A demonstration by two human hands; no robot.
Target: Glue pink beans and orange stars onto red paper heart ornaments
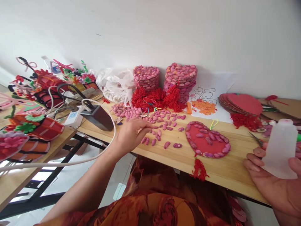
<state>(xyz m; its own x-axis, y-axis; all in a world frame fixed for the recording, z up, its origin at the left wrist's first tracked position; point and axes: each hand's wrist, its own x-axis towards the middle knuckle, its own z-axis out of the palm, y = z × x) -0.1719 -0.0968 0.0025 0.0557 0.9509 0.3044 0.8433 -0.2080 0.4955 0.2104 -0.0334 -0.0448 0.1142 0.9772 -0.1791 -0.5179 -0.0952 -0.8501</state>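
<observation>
My left hand (132,134) reaches over loose pink-dyed peanuts (162,116), its fingers pinched on a peanut (154,127). My right hand (270,175), at the right edge, is wrapped round a translucent white squeeze bottle (281,147). Between the hands lies a rounded red board (199,142). Peanuts line its rim, and a few more sit across its middle. A red tassel (199,169) hangs from it over the table's front edge, and a yellow loop (213,124) sticks out at the back.
Two stacks of peanut-covered boards (181,78) with red tassels stand against the wall. Orange cutouts (204,107) lie on a drawn sheet. Red boards (244,105) are piled right, near pointed metal blades (256,138). A black charger (97,117) with a white cable (114,125) crosses the left side, near decorated baskets (47,125).
</observation>
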